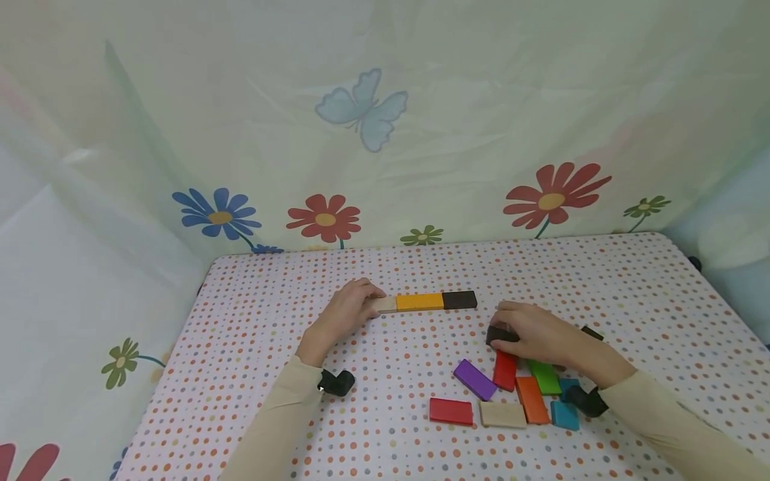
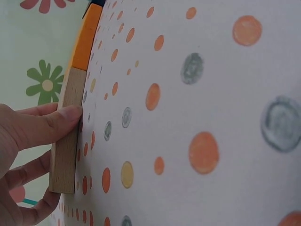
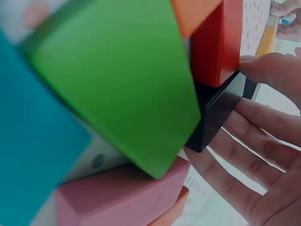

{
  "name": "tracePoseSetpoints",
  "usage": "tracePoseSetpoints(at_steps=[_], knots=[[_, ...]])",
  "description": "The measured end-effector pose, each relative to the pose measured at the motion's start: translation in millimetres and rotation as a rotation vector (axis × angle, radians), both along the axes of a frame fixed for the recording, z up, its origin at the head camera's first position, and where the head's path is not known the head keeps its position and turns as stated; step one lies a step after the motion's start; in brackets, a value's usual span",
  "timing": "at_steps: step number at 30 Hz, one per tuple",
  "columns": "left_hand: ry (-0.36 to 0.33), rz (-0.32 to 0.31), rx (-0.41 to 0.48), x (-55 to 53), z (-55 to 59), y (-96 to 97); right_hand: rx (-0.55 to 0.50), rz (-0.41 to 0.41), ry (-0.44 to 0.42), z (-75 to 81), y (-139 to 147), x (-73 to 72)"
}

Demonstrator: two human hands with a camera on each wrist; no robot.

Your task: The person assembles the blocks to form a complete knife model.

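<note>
head view: the left hand [image 1: 345, 314] has thumb and fingers clamped on a bare wooden block [image 1: 387, 305], the left end of a straight row on the spotted tabletop [image 1: 252, 294]; a yellow block [image 1: 419, 302] and then a dark block [image 1: 460, 300] continue it. the right hand [image 1: 535, 332] pinches a black block [image 1: 502, 335] to the right of the row, at the far end of a red block [image 1: 505, 372]. near that lie a purple block [image 1: 475, 380], a second red block [image 1: 451, 411], a pale block [image 1: 502, 414], an orange block [image 1: 533, 400], a green block [image 1: 544, 378] and two blue blocks [image 1: 565, 415]. left wrist view: the thumb presses one side of the bare wooden block, fingers round the other, and its end meets the yellow block. right wrist view: thumb and fingers lie about the black block; whether it touches the red block i cannot tell. a pink block [image 3: 124, 197] sits by the green block.
</note>
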State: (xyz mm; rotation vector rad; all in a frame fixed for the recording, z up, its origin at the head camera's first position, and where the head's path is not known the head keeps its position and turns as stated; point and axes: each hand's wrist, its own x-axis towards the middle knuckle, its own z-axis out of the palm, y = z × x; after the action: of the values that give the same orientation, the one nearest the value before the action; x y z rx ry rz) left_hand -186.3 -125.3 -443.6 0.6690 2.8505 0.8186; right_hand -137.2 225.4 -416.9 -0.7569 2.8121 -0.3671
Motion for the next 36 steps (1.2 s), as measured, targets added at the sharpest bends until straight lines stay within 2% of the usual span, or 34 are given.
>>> tracePoseSetpoints(at_steps=[5, 13, 20, 28, 36], knots=[[-0.003, -0.005, -0.001, 0.6, 0.5, 0.1, -0.001, 0.007, 0.048, -3.8, -1, -5.5], [0.010, -0.006, -0.006, 0.4, 0.5, -1.1, -0.017, 0.021, 0.015, -4.0, 7, -4.0], [0.007, -0.013, 0.000, 0.4, 0.2, -1.2, -0.041, 0.021, 0.036, -0.2, 10, -7.2], [0.009, -0.012, -0.006, 1.7, -1.0, -2.2, -0.068, 0.031, 0.090, 7.1, 7, -33.0], [0.017, -0.018, 0.000, 0.5, 0.7, -2.8, -0.037, -0.024, 0.064, 6.1, 4, -54.9]])
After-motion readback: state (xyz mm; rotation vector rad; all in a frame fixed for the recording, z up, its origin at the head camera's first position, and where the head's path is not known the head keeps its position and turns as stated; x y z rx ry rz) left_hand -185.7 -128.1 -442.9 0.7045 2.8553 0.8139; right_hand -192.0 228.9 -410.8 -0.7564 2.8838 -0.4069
